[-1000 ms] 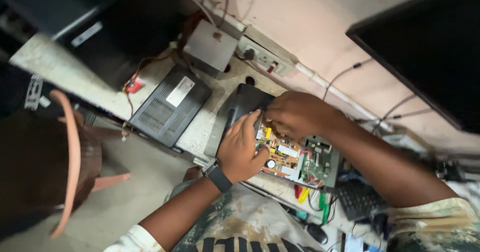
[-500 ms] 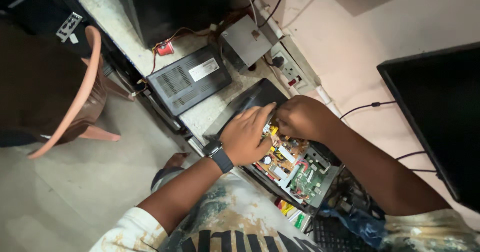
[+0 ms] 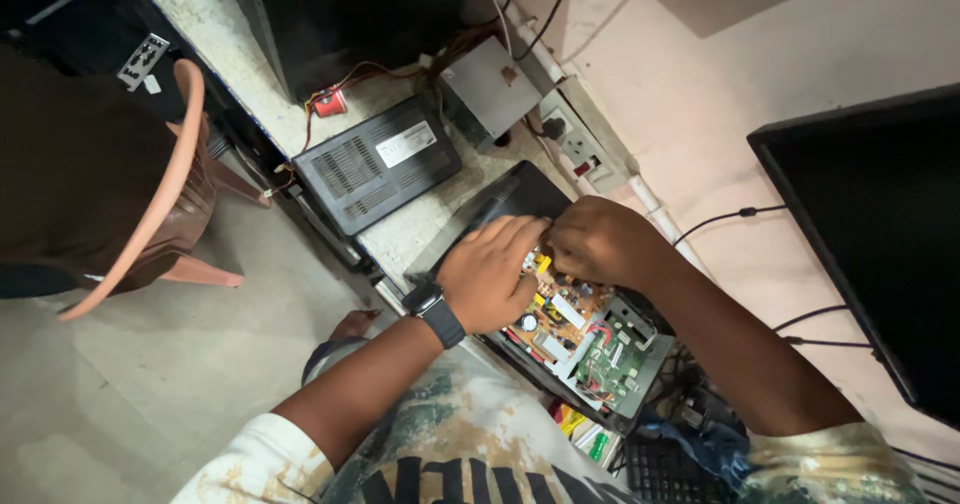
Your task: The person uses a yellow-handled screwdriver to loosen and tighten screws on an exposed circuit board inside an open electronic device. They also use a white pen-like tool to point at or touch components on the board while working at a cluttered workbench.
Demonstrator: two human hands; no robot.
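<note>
Speckled stone surface (image 3: 200,4) cluttered; left hand (image 3: 490,284) shifted up circuit board (image 3: 575,329), fingers curled on its edge; right hand (image 3: 595,239) kept pinching component there

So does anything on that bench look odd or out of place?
Yes: the black device under both hands lies open, its circuit boards bare. Red and yellow wires trail loose behind the closed black box.

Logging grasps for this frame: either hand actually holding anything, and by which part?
Cannot tell. Left hand and right hand press fingertips together at the circuit board near its yellow part; whatever they pinch is hidden.
</note>
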